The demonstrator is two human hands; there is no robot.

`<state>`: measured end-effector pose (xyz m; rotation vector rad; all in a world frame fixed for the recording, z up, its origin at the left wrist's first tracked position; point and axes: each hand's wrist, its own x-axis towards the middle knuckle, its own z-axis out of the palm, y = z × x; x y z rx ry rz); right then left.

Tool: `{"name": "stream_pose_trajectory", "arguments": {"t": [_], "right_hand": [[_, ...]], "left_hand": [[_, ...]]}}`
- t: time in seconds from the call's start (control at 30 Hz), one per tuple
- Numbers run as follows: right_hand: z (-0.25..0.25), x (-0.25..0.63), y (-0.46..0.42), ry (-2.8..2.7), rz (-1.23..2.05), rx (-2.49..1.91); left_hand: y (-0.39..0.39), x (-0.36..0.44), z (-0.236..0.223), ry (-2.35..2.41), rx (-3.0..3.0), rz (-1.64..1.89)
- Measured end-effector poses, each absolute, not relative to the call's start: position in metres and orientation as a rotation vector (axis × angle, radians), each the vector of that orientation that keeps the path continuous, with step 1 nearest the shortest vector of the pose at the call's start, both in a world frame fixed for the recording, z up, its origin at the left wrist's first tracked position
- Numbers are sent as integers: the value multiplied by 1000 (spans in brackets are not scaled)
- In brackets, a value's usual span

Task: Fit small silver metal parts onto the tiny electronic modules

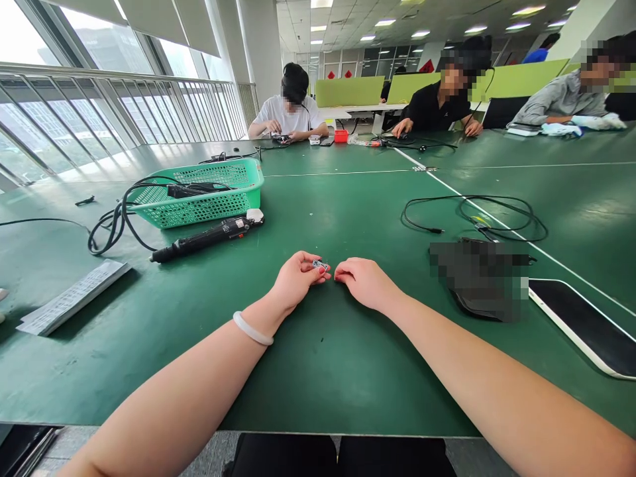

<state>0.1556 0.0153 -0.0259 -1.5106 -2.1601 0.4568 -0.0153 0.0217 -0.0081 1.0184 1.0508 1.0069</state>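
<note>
Between the thumb and fingers of my left hand (298, 278) is a small silvery part (320, 265), too small to name. A white bangle circles that wrist. Just to its right, my right hand (365, 281) is closed, its curled fingertips close to the part but apart from it. Whether those fingers pinch anything is hidden. Both hands are low over the green table (342, 371), near the middle of the view.
To the left are a green basket (199, 212) with cables, a black electric screwdriver (209, 240) and a paper stack (74, 298). On the right lie a coiled cable (534, 222), a blurred black object (479, 278) and a phone (586, 324). Several people sit across the table.
</note>
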Motion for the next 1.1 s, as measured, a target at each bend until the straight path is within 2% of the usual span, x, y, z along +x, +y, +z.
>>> {"name": "stream_pose_trajectory", "arguments": {"t": [0.27,0.5,0.77,1.1], "right_hand": [[-28,158,20,-1962,521,-1550],[-31,158,26,-1987,396,-1630],[-27,168,19,-1960,497,-1646],[-20,164,12,-1915,449,-1673]], "left_hand": [[20,-15,-6,1076,1034,988],[20,-15,-6,1081,1041,993],[21,-15,-7,1074,1044,994],[22,-15,-13,1074,1124,987]]}}
